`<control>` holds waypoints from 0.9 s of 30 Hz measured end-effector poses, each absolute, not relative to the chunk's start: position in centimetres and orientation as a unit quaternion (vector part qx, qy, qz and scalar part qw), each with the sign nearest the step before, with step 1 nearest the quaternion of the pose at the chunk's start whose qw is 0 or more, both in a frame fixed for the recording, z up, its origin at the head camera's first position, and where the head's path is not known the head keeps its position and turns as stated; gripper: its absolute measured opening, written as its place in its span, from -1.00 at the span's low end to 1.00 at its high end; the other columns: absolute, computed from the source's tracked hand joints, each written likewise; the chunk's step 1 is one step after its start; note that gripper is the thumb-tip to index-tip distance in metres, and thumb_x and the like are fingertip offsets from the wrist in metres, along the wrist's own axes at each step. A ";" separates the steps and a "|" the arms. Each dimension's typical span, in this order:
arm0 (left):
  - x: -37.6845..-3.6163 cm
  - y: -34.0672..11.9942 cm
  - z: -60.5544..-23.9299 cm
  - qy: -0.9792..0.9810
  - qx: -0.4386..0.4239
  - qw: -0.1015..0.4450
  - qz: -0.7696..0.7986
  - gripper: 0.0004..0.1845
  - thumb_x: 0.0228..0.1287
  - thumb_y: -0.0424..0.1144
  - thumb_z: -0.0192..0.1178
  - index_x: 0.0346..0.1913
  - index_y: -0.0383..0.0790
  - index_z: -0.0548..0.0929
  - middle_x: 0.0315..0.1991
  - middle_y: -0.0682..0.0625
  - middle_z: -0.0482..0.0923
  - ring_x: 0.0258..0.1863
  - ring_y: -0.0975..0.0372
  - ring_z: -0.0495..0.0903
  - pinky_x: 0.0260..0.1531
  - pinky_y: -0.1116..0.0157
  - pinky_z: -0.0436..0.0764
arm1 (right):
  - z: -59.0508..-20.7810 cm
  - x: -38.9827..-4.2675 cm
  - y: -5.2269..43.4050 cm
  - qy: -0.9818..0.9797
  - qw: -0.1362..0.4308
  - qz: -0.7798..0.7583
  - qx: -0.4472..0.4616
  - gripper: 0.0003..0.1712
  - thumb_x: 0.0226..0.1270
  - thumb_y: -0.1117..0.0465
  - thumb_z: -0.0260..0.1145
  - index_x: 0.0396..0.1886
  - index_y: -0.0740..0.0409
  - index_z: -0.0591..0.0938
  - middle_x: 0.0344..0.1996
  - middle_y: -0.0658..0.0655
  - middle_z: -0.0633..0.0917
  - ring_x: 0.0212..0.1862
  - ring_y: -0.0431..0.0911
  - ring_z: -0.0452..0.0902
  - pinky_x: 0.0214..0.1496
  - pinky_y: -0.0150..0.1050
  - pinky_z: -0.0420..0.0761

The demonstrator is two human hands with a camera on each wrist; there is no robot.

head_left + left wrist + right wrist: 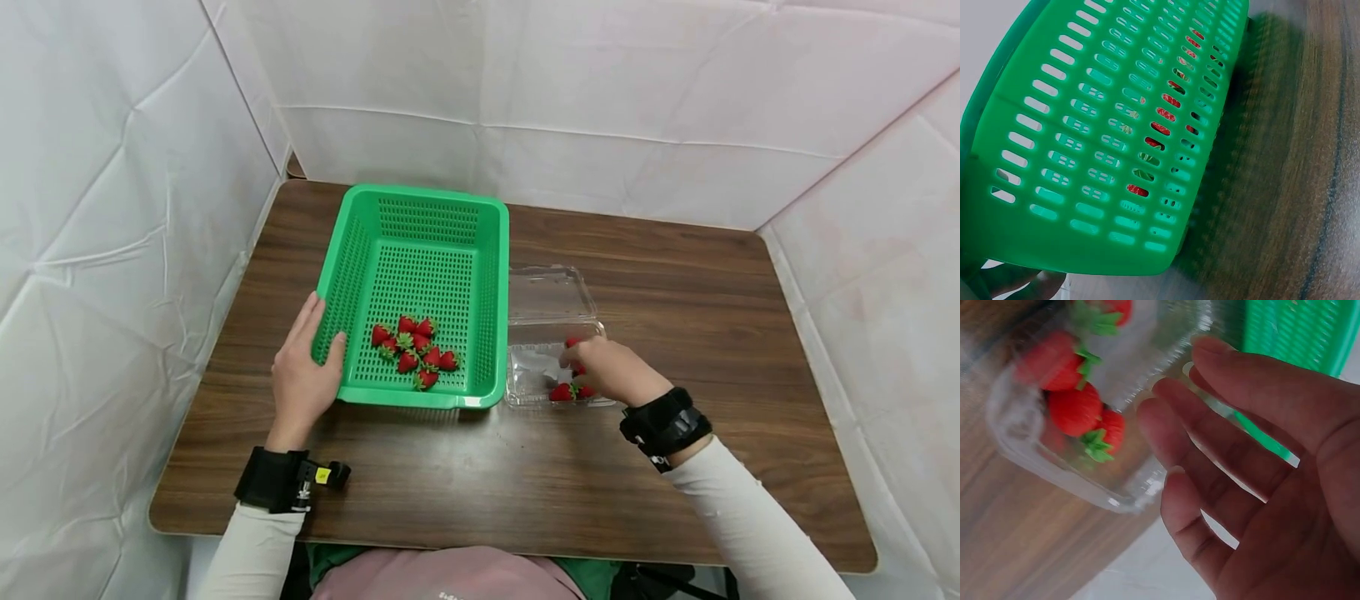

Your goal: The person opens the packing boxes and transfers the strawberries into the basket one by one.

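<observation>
1. Left hand (303, 379) lies flat against the near-left outer wall of the green basket (420, 208), fingers straight along the wall, thumb over the rim. Nothing gripped, just steadying it.
2. Right hand (609, 369) hovers over the clear clamshell box (525, 379), just right of the basket. Right wrist view: fingers (1210, 456) relaxed, slightly bent, palm bare, nothing pinched. Fingertips just beside the box rim; contact unclear.
3. Strawberries in the box (562, 392): a few red ones with green caps, near-right corner, under and beside the right hand. Right wrist view shows about four (1075, 409), blurred.
4. Box lid (547, 292) is hinged open, lying flat on the table behind the box tray.
5. Strawberries in the basket (415, 350): a cluster of roughly eight on the basket floor, near half, middle. Left wrist view shows red bits through the basket slots (1163, 115).
6. Basket sits on the brown wooden table (675, 275), left of centre, its right wall touching or just beside the box.
7. Both wrists carry black straps with cameras, left (281, 479), right (663, 425); long pale sleeves.
8. White padded sheets (600, 75) wall in the table on three sides.
</observation>
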State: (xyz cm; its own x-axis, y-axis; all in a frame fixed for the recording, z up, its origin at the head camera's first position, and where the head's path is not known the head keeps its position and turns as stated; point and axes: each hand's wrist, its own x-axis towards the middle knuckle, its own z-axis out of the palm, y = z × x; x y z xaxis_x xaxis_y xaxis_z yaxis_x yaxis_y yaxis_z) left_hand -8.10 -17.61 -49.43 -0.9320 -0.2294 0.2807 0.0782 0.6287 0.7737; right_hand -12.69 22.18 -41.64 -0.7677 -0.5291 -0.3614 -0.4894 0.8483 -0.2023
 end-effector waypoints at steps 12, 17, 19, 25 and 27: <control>-8.0 -17.5 -49.3 -0.885 0.042 0.178 -0.428 -0.39 0.40 -0.16 0.12 0.47 -0.06 0.27 0.50 0.05 0.18 0.40 -0.07 0.29 0.16 -0.15 0.38 | -44.5 -12.6 22.3 0.942 0.211 -0.026 -0.259 -0.83 0.16 0.34 0.41 -0.24 0.08 0.75 -0.25 0.11 0.72 -0.23 -0.04 0.60 -0.23 -0.14 0.57; -8.0 -17.5 -49.4 -0.886 0.044 0.174 -0.427 -0.39 0.41 -0.15 0.11 0.48 -0.04 0.26 0.50 0.05 0.17 0.40 -0.07 0.29 0.16 -0.15 0.37 | -45.3 -12.7 22.2 0.940 0.215 -0.027 -0.262 -0.75 0.12 0.30 0.46 -0.17 0.06 0.77 -0.19 0.09 0.75 -0.15 -0.01 0.61 -0.13 -0.09 0.59; -8.0 -17.5 -49.4 -0.886 0.044 0.174 -0.427 -0.39 0.41 -0.15 0.12 0.48 -0.04 0.26 0.50 0.05 0.17 0.40 -0.07 0.29 0.17 -0.15 0.37 | -45.4 -12.7 22.2 0.940 0.218 -0.028 -0.260 -0.73 0.12 0.32 0.45 -0.14 0.07 0.77 -0.16 0.10 0.75 -0.14 -0.01 0.60 -0.12 -0.07 0.58; -8.0 -17.5 -49.3 -0.884 0.044 0.177 -0.430 -0.39 0.40 -0.16 0.12 0.47 -0.04 0.26 0.50 0.04 0.18 0.39 -0.07 0.30 0.11 -0.14 0.40 | -45.6 -13.2 22.1 0.936 0.240 -0.038 -0.253 -0.70 0.09 0.38 0.44 -0.13 0.15 0.76 -0.17 0.15 0.76 -0.32 -0.12 0.52 -0.25 -0.22 0.53; -8.0 -17.5 -49.3 -0.884 0.044 0.177 -0.430 -0.39 0.40 -0.16 0.12 0.47 -0.04 0.26 0.50 0.03 0.18 0.39 -0.08 0.30 0.10 -0.15 0.40 | -45.6 -13.4 22.1 0.934 0.244 -0.040 -0.259 -0.70 0.08 0.39 0.43 -0.13 0.16 0.76 -0.20 0.14 0.76 -0.36 -0.14 0.50 -0.27 -0.26 0.51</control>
